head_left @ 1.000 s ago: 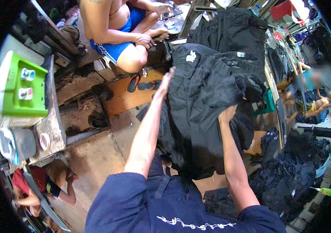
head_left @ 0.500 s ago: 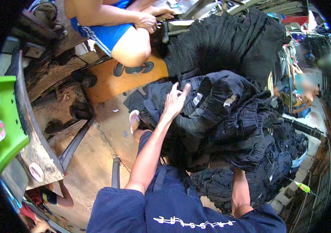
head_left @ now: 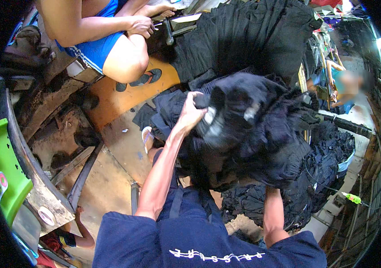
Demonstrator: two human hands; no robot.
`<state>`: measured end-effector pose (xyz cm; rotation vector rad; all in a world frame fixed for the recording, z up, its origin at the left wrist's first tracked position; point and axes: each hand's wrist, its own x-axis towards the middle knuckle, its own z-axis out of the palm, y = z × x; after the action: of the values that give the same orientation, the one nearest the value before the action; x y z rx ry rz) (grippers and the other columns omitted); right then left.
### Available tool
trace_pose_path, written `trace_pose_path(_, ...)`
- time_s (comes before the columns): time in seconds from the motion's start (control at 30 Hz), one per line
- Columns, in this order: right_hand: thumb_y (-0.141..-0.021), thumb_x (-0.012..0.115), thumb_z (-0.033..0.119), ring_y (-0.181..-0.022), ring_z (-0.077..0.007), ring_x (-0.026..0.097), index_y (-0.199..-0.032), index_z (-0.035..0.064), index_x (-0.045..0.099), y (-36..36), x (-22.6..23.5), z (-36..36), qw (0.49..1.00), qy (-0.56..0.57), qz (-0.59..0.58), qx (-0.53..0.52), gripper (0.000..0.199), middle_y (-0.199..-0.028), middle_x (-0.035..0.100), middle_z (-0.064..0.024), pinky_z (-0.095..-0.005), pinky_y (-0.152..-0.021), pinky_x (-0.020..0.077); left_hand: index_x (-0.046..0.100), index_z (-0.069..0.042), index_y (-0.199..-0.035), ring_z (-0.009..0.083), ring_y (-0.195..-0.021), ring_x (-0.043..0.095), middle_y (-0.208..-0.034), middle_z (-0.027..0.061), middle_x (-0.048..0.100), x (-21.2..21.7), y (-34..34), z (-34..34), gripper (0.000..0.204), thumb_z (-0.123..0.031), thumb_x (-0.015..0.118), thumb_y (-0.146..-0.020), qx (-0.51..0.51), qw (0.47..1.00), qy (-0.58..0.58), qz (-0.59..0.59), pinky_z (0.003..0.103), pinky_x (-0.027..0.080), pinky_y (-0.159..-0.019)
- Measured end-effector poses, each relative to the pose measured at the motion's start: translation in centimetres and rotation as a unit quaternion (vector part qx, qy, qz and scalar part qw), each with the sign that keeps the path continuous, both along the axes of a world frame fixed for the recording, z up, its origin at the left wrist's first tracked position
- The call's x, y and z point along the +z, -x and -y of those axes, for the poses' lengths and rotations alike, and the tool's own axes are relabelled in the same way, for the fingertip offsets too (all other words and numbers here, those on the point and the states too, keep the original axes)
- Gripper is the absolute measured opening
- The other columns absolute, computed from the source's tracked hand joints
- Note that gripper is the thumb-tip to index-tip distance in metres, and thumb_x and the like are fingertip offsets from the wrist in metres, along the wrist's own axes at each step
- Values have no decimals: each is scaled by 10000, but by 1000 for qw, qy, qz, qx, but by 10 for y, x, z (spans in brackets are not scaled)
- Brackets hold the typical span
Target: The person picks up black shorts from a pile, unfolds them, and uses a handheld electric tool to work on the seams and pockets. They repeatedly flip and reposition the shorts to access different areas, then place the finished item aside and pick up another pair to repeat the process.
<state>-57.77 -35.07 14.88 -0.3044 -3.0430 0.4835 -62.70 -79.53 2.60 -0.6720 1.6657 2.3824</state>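
Observation:
A bundle of black garments (head_left: 244,143) with gathered, elastic-looking waistbands and pale labels lies across my lap, partly smeared by motion. At its left edge my left hand (head_left: 192,111) is curled, thumb and fingers closed round a fold of one black garment beside a white label. My right forearm (head_left: 273,212) reaches under the near right side of the bundle. That hand and its fingers are hidden beneath the cloth.
Behind the bundle rises a large stack of black cloth (head_left: 244,40). More black pieces (head_left: 328,156) are heaped at right. A co-worker in blue shorts (head_left: 93,47) sits at the far left, near sandals (head_left: 148,78). A green plastic piece (head_left: 9,169) and a wooden table (head_left: 47,196) stand left.
My left hand was raised with fingers spread over the garments; it has come down and closed on a black fold. The bundle has shifted, and the whole view has moved slightly.

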Motion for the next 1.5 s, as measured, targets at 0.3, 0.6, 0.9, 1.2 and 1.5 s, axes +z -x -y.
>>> trace_pose_path(0.3,-1043,607,425,-1336,-398,536,-1517,70,459,-32,-44,0,1000,-6,6,2,611,-1473,538,-251,-508,-1142,407,665,9,-1436,162,-1168,638,-1251,100,722,24,-69,-62,902,-748,323,-1087,-67,934,-347,-49,313,455,-1094)
trace_pose_path(0.6,-1034,629,421,-1297,-377,564,-1475,65,504,-39,-39,-9,1000,9,5,-4,580,-1430,572,-239,-493,-1114,432,490,-125,-1574,80,-1088,622,-1258,-19,640,-40,-31,-22,503,-256,620,-1106,-114,944,-309,24,238,509,-945)
trace_pose_path(0.9,-1026,650,417,-1257,-356,591,-1432,60,549,-62,-74,-8,1000,24,-13,-15,550,-1388,606,-226,-478,-1086,457,458,-58,-1537,159,-1268,572,-1376,40,606,-18,-44,-112,481,-195,590,-1096,-58,977,-193,-63,304,435,-1092)
trace_pose_path(1.2,-1018,672,413,-1217,-336,619,-1390,55,594,-104,-34,-45,998,59,-27,-19,522,-1345,640,-214,-463,-1058,482,389,-27,-1484,197,-1408,474,-1474,95,521,167,-75,-166,462,-246,554,-1113,-165,921,-162,-313,330,322,-1210)
trace_pose_path(1.5,-1009,693,408,-1177,-315,646,-1348,50,639,-152,-3,-82,987,153,-39,-21,496,-1303,674,-201,-448,-1030,507,492,-41,-1394,256,-1381,536,-1458,181,577,476,-115,-176,286,-102,511,-1116,-206,787,292,-502,374,359,-1201)
